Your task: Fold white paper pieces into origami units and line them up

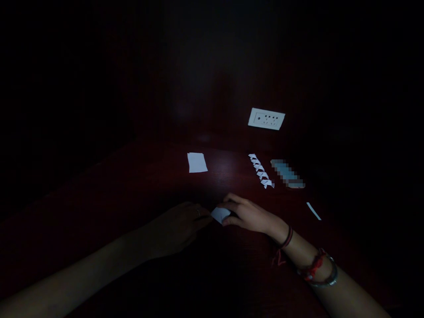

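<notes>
A small piece of folded white paper [220,214] is held between my two hands, low over the dark red table. My right hand [247,214] is closed on its right side, thumb below and fingers above. At its left corner, the fingertips of my left hand [185,224] are pressed together on the paper. This hand lies in shadow, with a ring on one finger. Beyond my right hand runs a row of folded white paper pieces [260,170], set close one after another. A small stack of white paper sheets [197,163] lies farther back on the left.
A phone [287,174] with a blurred screen lies right of the folded row. Nearer, a narrow white paper strip [313,211] rests on the dark red table [159,176]. A white wall socket [266,119] sits at the back. The surroundings are very dark.
</notes>
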A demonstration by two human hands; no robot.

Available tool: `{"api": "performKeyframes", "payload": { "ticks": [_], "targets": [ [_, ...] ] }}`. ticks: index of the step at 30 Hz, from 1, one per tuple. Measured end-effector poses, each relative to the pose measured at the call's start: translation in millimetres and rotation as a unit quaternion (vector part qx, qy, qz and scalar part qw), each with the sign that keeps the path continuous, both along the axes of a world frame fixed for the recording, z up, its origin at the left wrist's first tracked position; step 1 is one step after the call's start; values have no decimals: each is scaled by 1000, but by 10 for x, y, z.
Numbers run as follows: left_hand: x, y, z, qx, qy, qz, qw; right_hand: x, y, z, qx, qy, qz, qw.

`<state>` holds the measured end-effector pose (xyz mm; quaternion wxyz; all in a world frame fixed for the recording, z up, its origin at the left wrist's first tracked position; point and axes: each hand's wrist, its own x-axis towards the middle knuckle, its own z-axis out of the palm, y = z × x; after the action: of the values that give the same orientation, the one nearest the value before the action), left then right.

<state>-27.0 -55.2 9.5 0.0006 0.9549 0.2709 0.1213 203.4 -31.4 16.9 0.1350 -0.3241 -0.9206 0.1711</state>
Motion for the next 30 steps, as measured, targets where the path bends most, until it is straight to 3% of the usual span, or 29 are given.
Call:
{"api": "performKeyframes", "payload": {
  "ticks": [6, 12, 21, 30],
  "targets": [
    [1, 14, 36, -27, -7, 3, 1000, 37, 67, -39, -28, 40, 39, 998],
    [-23, 72, -55, -14, -23, -5, 1000, 46, 76, -87, -19, 71, 2, 997],
    [140, 106, -109, -17, -64, 93, 994, 20, 30, -101, -7, 74, -21, 997],
    [206, 194, -131, -36, -71, 66, 995, -10, -25, -61, -1, 77, -15, 997]
  ]
}}
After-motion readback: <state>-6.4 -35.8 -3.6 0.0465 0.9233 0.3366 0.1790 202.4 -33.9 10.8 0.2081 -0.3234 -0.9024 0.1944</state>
